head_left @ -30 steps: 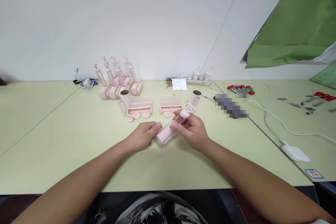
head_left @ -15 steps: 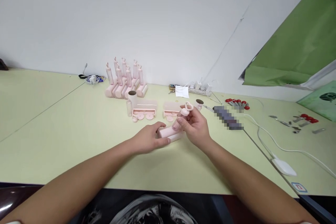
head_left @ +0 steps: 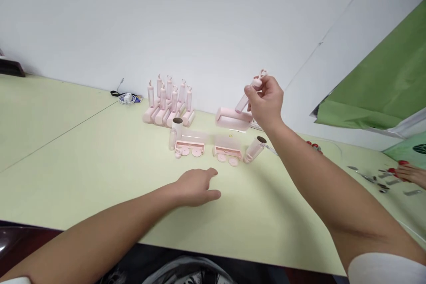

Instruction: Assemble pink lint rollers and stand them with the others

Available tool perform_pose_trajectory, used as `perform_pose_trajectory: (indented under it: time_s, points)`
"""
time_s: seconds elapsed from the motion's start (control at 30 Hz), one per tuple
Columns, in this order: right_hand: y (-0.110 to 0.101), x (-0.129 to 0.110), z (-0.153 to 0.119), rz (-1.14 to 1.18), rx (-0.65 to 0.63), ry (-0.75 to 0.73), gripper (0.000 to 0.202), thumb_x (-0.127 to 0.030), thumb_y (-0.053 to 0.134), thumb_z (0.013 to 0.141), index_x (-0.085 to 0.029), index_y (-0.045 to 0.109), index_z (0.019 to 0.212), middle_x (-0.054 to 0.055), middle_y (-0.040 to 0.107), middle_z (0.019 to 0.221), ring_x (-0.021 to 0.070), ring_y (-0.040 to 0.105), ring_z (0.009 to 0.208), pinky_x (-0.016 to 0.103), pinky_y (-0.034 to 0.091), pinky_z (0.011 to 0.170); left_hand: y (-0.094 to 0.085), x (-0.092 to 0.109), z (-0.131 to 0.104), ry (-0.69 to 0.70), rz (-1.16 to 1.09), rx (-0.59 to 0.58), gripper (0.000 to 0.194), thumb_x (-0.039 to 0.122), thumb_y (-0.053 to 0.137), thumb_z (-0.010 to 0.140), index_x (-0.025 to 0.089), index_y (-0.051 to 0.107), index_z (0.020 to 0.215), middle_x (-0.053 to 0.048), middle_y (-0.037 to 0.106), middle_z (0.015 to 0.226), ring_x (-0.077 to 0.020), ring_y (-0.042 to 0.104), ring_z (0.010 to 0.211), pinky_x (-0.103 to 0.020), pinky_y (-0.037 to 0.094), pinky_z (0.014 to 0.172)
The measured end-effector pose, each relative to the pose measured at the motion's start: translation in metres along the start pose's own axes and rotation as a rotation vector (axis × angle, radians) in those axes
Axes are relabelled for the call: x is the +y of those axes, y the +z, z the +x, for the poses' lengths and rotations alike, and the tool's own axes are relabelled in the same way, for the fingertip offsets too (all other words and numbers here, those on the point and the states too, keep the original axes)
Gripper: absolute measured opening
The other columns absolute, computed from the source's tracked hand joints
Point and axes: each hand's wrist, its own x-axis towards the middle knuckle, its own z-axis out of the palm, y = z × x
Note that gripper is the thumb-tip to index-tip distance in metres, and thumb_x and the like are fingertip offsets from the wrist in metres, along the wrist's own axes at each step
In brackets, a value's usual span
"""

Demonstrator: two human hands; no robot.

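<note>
Pink lint roller (head_left: 233, 115): one unit, assembled, held in the air by its handle in the right hand (head_left: 266, 103), fingers closed round the upper stem, roller head hanging toward the far side of the table (head_left: 83, 159). Half a second ago it lay low over the table between both hands; it has since been raised and carried away from the person, in the direction of the finished group, which I take to mean this unit is done with.

Left hand (head_left: 196, 186): nearest item. Rests flat on the bare tabletop, fingers loosely spread, holding nothing; it has let go of the roller.

Mid-table, beyond the left hand: two pink cover shells with small round caps (head_left: 189, 147) and (head_left: 228, 150); one cardboard-core roll standing upright (head_left: 177, 126); one roll lying tilted (head_left: 254, 148), just below the raised forearm.

Far row, near the wall: cluster of finished rollers (head_left: 169, 104), handles upright, packed touching.

Far left: coiled cable (head_left: 126, 97).

Right edge: another person's hand (head_left: 411, 173) beside red-handled tools (head_left: 382, 182); green sheet (head_left: 382, 84) above.
</note>
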Motion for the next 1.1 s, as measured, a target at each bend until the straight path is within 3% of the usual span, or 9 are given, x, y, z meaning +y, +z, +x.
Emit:
perform_pose_trajectory:
  time_s: [0.13, 0.27, 0.5, 0.77, 1.1]
  points:
    - [0.036, 0.035, 0.028, -0.107, -0.013, 0.032, 0.033, -0.049, 0.061, 0.087, -0.023, 0.053, 0.105, 0.003, 0.061, 0.093, 0.0146, 0.057, 0.064, 0.033, 0.052, 0.064, -0.001, 0.004, -0.002, 0.031, 0.074, -0.042, 0.064, 0.052, 0.052, 0.083, 0.020, 0.055, 0.138, -0.010, 0.071, 0.110, -0.0294, 0.067, 0.094, -0.036, 0.048, 0.073]
    - [0.071, 0.063, 0.040, -0.164, -0.048, 0.115, 0.017, -0.036, 0.058, 0.087, -0.022, 0.052, 0.094, 0.002, 0.061, 0.087, 0.0188, 0.061, 0.078, 0.034, 0.050, 0.074, 0.003, 0.004, -0.003, 0.056, 0.121, -0.033, 0.059, 0.050, 0.051, 0.083, 0.020, 0.060, 0.132, -0.011, 0.070, 0.111, -0.0301, 0.067, 0.094, -0.040, 0.051, 0.079]
    - [0.112, 0.104, 0.053, -0.219, -0.093, 0.267, 0.012, -0.031, 0.057, 0.086, -0.022, 0.050, 0.090, 0.003, 0.061, 0.083, 0.0200, 0.060, 0.076, 0.033, 0.047, 0.072, 0.003, 0.009, -0.007, 0.070, 0.184, -0.077, 0.051, 0.047, 0.048, 0.084, 0.022, 0.062, 0.126, -0.011, 0.070, 0.107, -0.0313, 0.068, 0.091, -0.045, 0.053, 0.081]
    - [0.135, 0.130, 0.052, -0.323, -0.232, 0.337, 0.013, -0.030, 0.052, 0.090, -0.019, 0.054, 0.097, 0.008, 0.065, 0.094, 0.0200, 0.060, 0.084, 0.031, 0.045, 0.076, 0.001, 0.014, -0.008, 0.087, 0.161, -0.137, 0.049, 0.043, 0.047, 0.085, 0.018, 0.061, 0.124, -0.013, 0.068, 0.104, -0.0335, 0.067, 0.095, -0.048, 0.053, 0.083]
    - [0.142, 0.132, 0.050, -0.375, -0.331, 0.390, 0.027, -0.028, 0.052, 0.091, -0.015, 0.055, 0.114, 0.015, 0.067, 0.107, 0.0233, 0.061, 0.091, 0.033, 0.047, 0.081, -0.001, 0.017, -0.009, 0.057, 0.162, -0.161, 0.048, 0.041, 0.049, 0.085, 0.019, 0.061, 0.126, -0.013, 0.068, 0.106, -0.0334, 0.066, 0.097, -0.048, 0.053, 0.084]
